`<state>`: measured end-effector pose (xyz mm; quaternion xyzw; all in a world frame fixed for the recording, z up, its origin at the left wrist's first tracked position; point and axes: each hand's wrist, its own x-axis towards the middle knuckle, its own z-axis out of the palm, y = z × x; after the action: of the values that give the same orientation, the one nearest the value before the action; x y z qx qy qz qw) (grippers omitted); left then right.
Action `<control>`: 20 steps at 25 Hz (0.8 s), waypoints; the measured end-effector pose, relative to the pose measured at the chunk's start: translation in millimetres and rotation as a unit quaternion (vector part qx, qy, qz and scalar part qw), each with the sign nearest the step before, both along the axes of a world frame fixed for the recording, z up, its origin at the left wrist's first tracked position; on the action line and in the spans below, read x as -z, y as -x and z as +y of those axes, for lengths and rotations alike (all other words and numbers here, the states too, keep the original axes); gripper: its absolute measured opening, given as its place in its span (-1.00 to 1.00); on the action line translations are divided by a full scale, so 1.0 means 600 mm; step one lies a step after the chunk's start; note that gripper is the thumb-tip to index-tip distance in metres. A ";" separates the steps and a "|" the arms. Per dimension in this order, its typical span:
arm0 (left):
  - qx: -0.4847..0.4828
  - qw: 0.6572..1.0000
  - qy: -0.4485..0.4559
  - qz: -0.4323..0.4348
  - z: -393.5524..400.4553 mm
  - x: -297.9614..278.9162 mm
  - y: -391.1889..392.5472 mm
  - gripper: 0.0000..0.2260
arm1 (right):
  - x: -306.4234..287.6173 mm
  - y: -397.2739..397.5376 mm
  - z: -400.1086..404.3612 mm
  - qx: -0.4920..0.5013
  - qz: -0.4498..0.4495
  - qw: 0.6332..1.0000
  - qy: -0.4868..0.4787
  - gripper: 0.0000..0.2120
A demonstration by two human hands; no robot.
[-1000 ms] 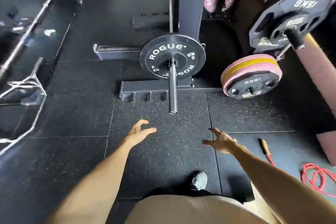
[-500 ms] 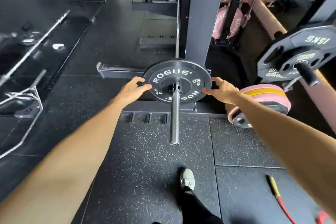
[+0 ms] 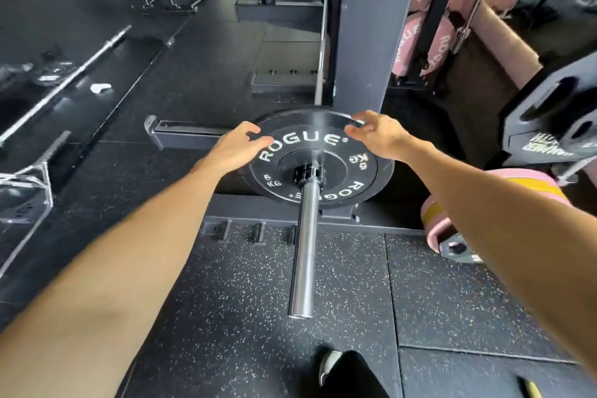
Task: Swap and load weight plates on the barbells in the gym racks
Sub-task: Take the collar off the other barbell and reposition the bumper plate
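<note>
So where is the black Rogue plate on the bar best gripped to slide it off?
Probably at the rim of the black Rogue plate, one hand on each side of the upper edge, where the left hand and right hand already are. It sits square on the sleeve, whose bare end points at the person.

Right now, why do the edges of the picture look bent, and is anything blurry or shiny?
Head view: wide-angle lens bows the arms and floor seams outward; the left hand and right hand are slightly smeared; a pale streak of glare crosses the black plate; the barbell sleeve gleams.
</note>
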<state>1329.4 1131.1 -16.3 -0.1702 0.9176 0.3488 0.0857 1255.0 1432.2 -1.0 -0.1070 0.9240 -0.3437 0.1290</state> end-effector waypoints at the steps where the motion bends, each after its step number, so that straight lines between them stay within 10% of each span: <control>1: 0.010 1.000 0.017 0.003 -0.002 0.032 0.009 -0.45 | 0.023 0.005 -0.007 -0.009 0.013 1.000 0.010 -0.52; 10: 0.044 0.994 0.047 0.091 -0.010 0.286 0.098 -0.56 | 0.266 0.051 -0.076 -0.017 0.061 0.998 -0.009 -0.67; 20: 0.037 0.978 -0.166 0.120 0.053 0.452 0.138 -0.57 | 0.383 0.056 -0.131 0.074 0.209 0.975 -0.025 -0.72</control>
<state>1246.7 1162.9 -287.7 -0.0760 0.8562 0.5108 0.0145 1221.2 1353.5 -230.7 -0.1046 0.9443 -0.2989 -0.0898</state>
